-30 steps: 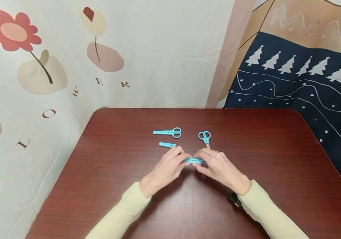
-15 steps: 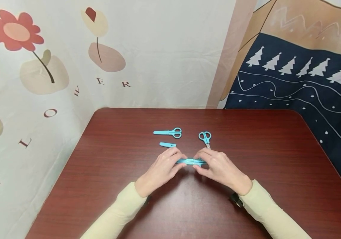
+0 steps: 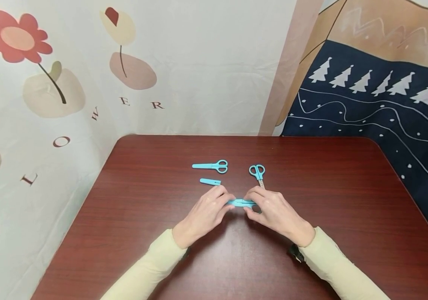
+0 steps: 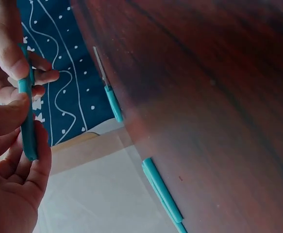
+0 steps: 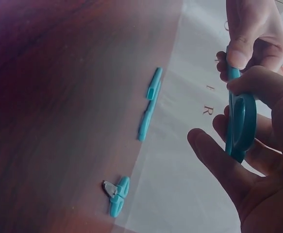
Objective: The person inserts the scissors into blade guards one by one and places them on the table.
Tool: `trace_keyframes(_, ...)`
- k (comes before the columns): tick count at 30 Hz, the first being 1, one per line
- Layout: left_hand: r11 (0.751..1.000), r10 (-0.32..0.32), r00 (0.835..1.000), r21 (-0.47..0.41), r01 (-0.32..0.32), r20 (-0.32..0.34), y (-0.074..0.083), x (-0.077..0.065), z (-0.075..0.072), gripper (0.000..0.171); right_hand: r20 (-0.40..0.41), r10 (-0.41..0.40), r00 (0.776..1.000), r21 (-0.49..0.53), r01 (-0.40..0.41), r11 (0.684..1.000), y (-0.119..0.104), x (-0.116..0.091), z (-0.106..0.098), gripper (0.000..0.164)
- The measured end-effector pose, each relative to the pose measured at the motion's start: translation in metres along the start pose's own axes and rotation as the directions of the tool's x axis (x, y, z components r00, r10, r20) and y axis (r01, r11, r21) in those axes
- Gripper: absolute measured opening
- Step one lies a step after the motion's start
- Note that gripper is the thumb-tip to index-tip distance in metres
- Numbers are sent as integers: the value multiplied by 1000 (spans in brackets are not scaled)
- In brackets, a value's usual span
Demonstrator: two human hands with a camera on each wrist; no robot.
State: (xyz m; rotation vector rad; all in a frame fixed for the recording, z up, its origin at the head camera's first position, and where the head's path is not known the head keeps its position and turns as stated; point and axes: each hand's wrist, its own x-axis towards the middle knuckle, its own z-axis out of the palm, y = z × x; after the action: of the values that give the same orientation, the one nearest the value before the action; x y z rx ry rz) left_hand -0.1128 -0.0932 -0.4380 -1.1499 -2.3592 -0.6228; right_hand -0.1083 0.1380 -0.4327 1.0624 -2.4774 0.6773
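Note:
Between both hands lies a pair of light-blue scissors [image 3: 242,203] with its blade cover [image 4: 28,138] over the blades. My left hand [image 3: 205,211] pinches the covered end between thumb and fingers. At the handle end, my right hand [image 3: 274,210] grips the scissors, its thumb near a finger loop [image 5: 248,124] in the right wrist view. The fingers partly hide both ends. Behind my right hand is a second pair of scissors [image 3: 257,173] with bare metal blades, their tips hidden by that hand. Beyond my left hand rests a loose blue blade cover [image 3: 210,182].
A third pair of scissors [image 3: 210,166], sheathed in blue, lies farther back on the dark red-brown table [image 3: 153,179]. Behind the table hangs a pale flower-printed cloth [image 3: 206,66], with a navy tree-patterned cloth [image 3: 364,104] at the right.
My left hand has shifted slightly left along the covered end, exposing more of the cover between the hands. My right hand stays almost in place on the handles. The other items lie still.

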Motion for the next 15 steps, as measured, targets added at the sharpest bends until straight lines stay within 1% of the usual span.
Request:
trace_keyframes(4,999,16,1000,34,-16,9,0,1,0,17,-7,-10,1000,-11,10,1000,0,1,1,22)
trace_keyframes(7,999,14,1000,40,-14,21,0,2,-1,17,-13,-8,1000,-6,8,1000,1,2,1,24)
trace_keyframes(11,1000,-26,999,-6,26,43,-1,3,-3,17,3,17,1000,3,-17,1000,1,2,1,24)
trace_keyframes(15,998,-46,996,-32,49,80,-2,3,-4,18,27,47,999,-22,-46,999,1,3,3,23)
